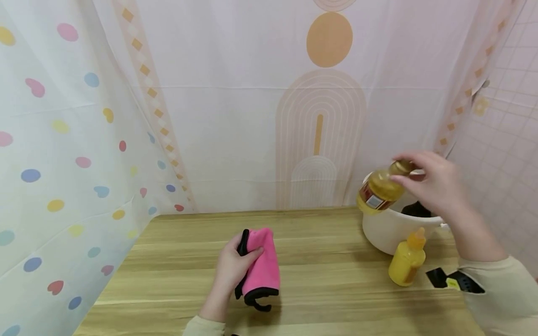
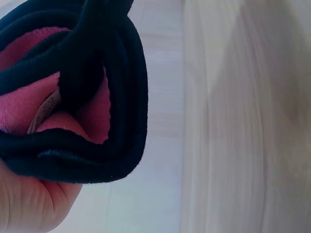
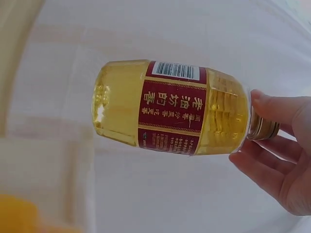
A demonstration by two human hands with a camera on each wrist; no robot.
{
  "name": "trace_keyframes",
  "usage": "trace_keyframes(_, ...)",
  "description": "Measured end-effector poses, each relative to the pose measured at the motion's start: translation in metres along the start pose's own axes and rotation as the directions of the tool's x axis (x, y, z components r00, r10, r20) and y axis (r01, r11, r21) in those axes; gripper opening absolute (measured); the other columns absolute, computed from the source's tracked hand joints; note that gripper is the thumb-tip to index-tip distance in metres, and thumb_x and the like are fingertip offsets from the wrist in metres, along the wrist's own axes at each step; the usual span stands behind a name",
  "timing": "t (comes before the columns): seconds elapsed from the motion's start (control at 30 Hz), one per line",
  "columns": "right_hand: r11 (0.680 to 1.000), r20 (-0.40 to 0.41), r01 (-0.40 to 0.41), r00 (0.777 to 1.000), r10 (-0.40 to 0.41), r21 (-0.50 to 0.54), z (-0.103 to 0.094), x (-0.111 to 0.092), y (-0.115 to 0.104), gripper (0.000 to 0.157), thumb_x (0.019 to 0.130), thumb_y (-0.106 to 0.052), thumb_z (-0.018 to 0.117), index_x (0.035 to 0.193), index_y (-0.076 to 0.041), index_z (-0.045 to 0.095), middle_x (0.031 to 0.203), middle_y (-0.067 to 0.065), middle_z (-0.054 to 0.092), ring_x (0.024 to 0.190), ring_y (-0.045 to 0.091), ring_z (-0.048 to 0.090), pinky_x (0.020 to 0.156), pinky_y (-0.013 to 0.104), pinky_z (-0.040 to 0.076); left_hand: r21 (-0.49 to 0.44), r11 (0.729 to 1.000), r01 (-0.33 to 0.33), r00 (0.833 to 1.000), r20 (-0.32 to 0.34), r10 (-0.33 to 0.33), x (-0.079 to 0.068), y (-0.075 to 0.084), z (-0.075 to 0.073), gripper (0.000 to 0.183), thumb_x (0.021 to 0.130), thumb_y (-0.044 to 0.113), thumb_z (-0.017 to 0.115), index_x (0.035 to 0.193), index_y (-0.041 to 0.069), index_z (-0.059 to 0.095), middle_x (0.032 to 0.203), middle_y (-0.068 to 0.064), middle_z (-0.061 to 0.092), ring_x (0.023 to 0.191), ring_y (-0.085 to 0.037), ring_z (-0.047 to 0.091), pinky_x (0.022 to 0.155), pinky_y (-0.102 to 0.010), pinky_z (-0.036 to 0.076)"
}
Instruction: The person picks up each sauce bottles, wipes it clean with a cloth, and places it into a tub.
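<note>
In the head view my left hand [image 1: 235,266] grips a folded pink cloth [image 1: 265,261] with black edging, held over the wooden table. The left wrist view looks into the cloth's rolled end, where a small white tag [image 2: 44,111] shows between the folds. By its neck and cap, my right hand [image 1: 437,182] holds a bottle of yellow cooking oil [image 1: 380,189], tilted, above the left rim of a white bucket [image 1: 384,233]. The bottle's dark red label [image 3: 172,107] faces the right wrist camera. A yellow squeeze bottle [image 1: 407,261] stands upright in front of the bucket.
Something dark [image 1: 416,210] lies inside the bucket; its kind is hidden. The wooden table [image 1: 189,252] ends at a white patterned curtain [image 1: 235,140] behind, with a dotted curtain [image 1: 84,186] on the left. A black strap [image 1: 456,281] is by my right sleeve.
</note>
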State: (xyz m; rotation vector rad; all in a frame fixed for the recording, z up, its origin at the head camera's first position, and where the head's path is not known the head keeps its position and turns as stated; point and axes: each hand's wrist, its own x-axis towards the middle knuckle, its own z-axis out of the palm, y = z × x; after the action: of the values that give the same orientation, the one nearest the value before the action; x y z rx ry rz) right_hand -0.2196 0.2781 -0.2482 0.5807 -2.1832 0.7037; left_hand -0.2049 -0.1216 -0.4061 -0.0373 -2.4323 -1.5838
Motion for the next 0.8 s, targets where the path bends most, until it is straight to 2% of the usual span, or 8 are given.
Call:
trace_keyframes(0.13,0.999,-0.06,-0.03,0.998,0.028,-0.038,-0.015,0.011,0.01,0.035,0.075,0.009,0.081,0.107,0.005,0.069,0.095,0.018,0.066,0.083,-0.014,0.045,0.069,0.0,0.04,-0.019,1.0,-0.013,1.0,-0.004,0.013,0.001,0.0,0.002,0.036,0.081,0.02,0.083,0.113,0.01,0.068,0.106,-0.01,0.069,0.088,-0.021,0.063,0.074,-0.037,0.052)
trace_keyframes(0.23,0.993,-0.06,-0.082,0.995,0.077,-0.09,-0.021,0.017,0.018,0.034,0.078,0.004,0.081,0.109,0.003,0.068,0.095,0.018,0.065,0.082,-0.014,0.042,0.069,-0.002,0.036,-0.028,0.999,-0.018,1.0,-0.003,0.018,0.002,-0.001,0.004,0.037,0.081,0.019,0.083,0.113,0.009,0.068,0.105,-0.01,0.069,0.087,-0.021,0.063,0.074,-0.037,0.052)
trace_keyframes(0.3,0.985,-0.033,-0.123,0.992,0.12,-0.123,-0.022,0.021,0.025,0.033,0.081,0.0,0.08,0.111,0.002,0.068,0.095,0.019,0.065,0.085,-0.003,0.052,0.068,-0.002,0.034,-0.029,0.999,-0.016,1.0,-0.003,0.015,0.002,-0.002,0.006,0.037,0.081,0.02,0.083,0.113,0.009,0.068,0.106,-0.01,0.069,0.089,-0.022,0.063,0.075,-0.037,0.052)
trace_keyframes(0.37,0.975,0.011,-0.161,0.986,0.165,-0.155,-0.02,0.023,0.033,0.032,0.084,-0.005,0.078,0.112,0.001,0.067,0.098,0.021,0.065,0.088,0.013,0.059,0.072,0.007,0.04,-0.033,0.999,-0.01,1.0,-0.002,0.01,0.001,-0.003,0.007,0.038,0.08,0.02,0.083,0.113,0.009,0.068,0.106,-0.01,0.069,0.089,-0.022,0.063,0.075,-0.037,0.052)
trace_keyframes(0.47,0.962,0.089,-0.195,0.973,0.215,-0.192,-0.013,0.025,0.048,0.031,0.087,-0.009,0.076,0.114,0.003,0.064,0.102,0.025,0.063,0.093,0.041,0.059,0.08,0.034,0.048,-0.047,0.999,-0.003,1.0,0.005,0.004,0.0,-0.005,0.009,0.038,0.08,0.02,0.084,0.112,0.008,0.068,0.105,-0.011,0.069,0.087,-0.021,0.064,0.073,-0.036,0.053)
trace_keyframes(0.53,0.957,0.135,-0.202,0.963,0.233,-0.208,-0.006,0.026,0.056,0.032,0.088,-0.01,0.075,0.114,0.004,0.063,0.103,0.026,0.063,0.095,0.043,0.058,0.081,0.053,0.045,-0.054,0.999,-0.003,1.0,0.011,0.004,0.0,-0.006,0.009,0.038,0.08,0.02,0.084,0.112,0.007,0.068,0.103,-0.011,0.069,0.085,-0.02,0.063,0.071,-0.035,0.053)
trace_keyframes(0.57,0.955,0.159,-0.207,0.957,0.242,-0.212,-0.003,0.026,0.06,0.032,0.088,-0.01,0.074,0.114,0.004,0.062,0.104,0.027,0.062,0.096,0.044,0.058,0.081,0.058,0.044,-0.059,0.998,-0.004,1.0,0.013,0.005,-0.001,-0.007,0.01,0.038,0.079,0.02,0.084,0.111,0.007,0.068,0.103,-0.011,0.069,0.084,-0.02,0.063,0.071,-0.035,0.053)
trace_keyframes(0.8,0.95,0.311,-0.184,0.914,0.259,-0.25,0.02,0.024,0.081,0.031,0.085,-0.009,0.075,0.11,0.005,0.062,0.1,0.026,0.064,0.091,0.041,0.059,0.079,0.057,0.045,-0.044,0.999,-0.019,0.999,0.025,0.021,-0.002,-0.01,0.01,0.037,0.079,0.018,0.083,0.112,0.007,0.068,0.103,-0.011,0.069,0.084,-0.02,0.063,0.071,-0.035,0.053)
